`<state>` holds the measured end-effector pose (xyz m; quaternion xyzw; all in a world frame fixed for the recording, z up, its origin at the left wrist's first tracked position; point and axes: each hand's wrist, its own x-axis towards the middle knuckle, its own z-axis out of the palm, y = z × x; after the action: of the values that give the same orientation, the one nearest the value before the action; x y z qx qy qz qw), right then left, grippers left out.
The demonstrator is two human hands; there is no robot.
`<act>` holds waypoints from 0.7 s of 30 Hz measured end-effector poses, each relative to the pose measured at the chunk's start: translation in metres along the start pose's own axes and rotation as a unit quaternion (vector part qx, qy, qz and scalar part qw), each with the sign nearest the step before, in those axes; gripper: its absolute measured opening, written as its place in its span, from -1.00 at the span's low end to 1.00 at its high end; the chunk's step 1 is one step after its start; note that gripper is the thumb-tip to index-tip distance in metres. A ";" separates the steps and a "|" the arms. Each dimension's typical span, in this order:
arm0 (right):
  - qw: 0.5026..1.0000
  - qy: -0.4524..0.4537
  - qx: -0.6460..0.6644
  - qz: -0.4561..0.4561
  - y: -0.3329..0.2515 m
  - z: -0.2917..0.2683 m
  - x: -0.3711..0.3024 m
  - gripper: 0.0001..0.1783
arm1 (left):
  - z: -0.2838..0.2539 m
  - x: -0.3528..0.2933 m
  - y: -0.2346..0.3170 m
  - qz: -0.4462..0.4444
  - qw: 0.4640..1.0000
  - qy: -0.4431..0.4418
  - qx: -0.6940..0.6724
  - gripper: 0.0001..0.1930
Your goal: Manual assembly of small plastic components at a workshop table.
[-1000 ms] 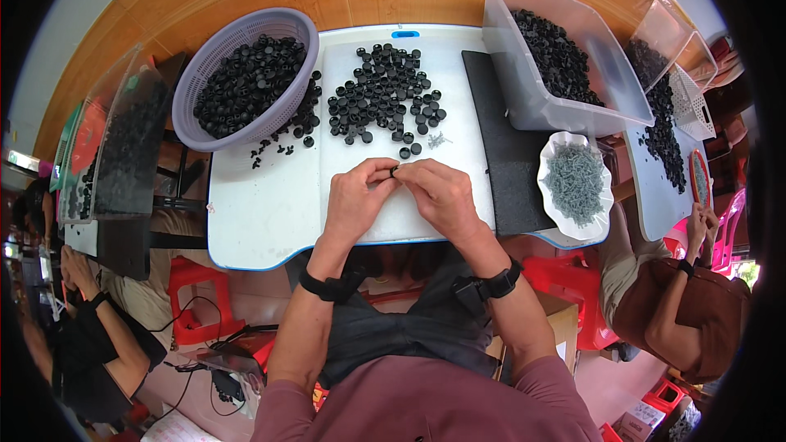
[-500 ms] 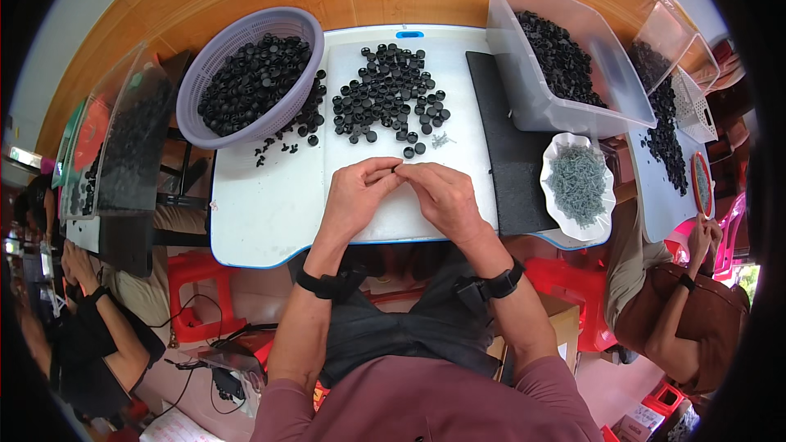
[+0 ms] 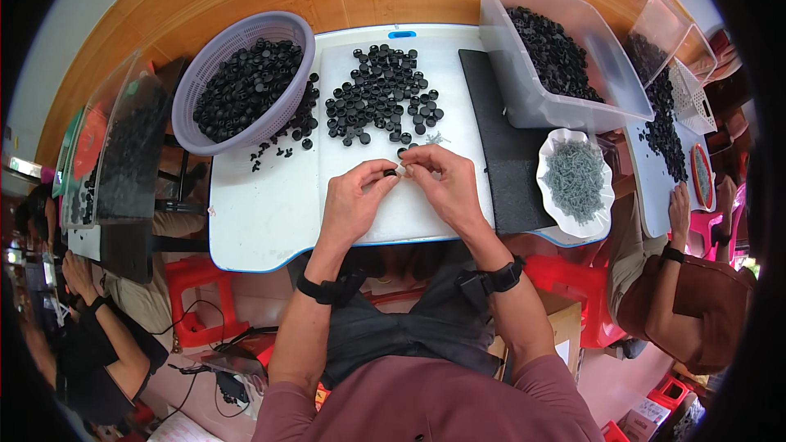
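Note:
Over the near middle of the white table, my left hand (image 3: 354, 200) pinches a small round black cap (image 3: 390, 173) between thumb and fingertips. My right hand (image 3: 446, 190) meets it from the right, thumb and forefinger closed at the cap. Something tiny and pale shows between the fingertips, too small to name. Just beyond my hands lies a spread of similar black caps (image 3: 381, 86), some hollow side up. A few loose grey screws (image 3: 435, 139) lie behind my right hand. Right of it, a white scalloped bowl (image 3: 547, 200) holds many grey screws.
A purple basket (image 3: 186, 115) heaped with black parts stands at the far left; small black pieces (image 3: 259, 155) lie beside it. A dark mat (image 3: 494, 127) and a clear bin (image 3: 565, 117) of black parts are at right. People work at tables on both sides.
My right hand has lifted and turned, its fingers rising farther from the table. The black cap now shows at my left fingertips. At right, a person's hand has moved to the neighbouring table's edge.

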<state>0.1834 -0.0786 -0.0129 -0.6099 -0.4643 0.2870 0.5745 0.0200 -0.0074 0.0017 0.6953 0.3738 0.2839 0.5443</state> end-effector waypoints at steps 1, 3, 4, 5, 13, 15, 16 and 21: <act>1.000 0.002 0.004 0.007 0.000 0.001 0.000 -0.75 | 0.000 0.000 0.000 -0.001 1.000 0.003 0.005 -0.75; 1.000 -0.001 -0.010 0.013 -0.004 0.001 0.000 -0.75 | -0.001 -0.001 -0.004 0.002 1.000 0.003 0.008 -0.74; 1.000 -0.003 -0.025 0.019 -0.006 0.001 -0.001 -0.75 | -0.001 -0.001 -0.004 0.004 1.000 0.001 0.011 -0.74; 1.000 -0.003 -0.024 0.018 -0.006 0.001 -0.001 -0.75 | -0.001 -0.001 -0.003 0.005 1.000 0.002 0.011 -0.74; 1.000 0.015 0.000 0.016 0.003 0.002 -0.001 -0.75 | 0.002 -0.006 -0.004 0.028 0.999 -0.018 -0.043 -0.73; 1.000 0.016 -0.002 0.013 0.003 0.001 0.000 -0.76 | 0.002 -0.006 -0.007 0.045 0.998 -0.016 -0.043 -0.73; 1.000 0.014 -0.004 0.010 0.003 0.001 0.000 -0.76 | 0.001 -0.006 -0.008 0.061 0.997 -0.013 -0.044 -0.72; 1.000 0.016 -0.007 0.014 -0.001 0.001 0.003 -0.77 | -0.002 -0.003 -0.007 0.147 0.989 -0.002 -0.021 -0.71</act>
<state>0.1837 -0.0759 -0.0119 -0.6248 -0.4488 0.2819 0.5733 0.0156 -0.0078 -0.0050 0.7315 0.2605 0.3673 0.5119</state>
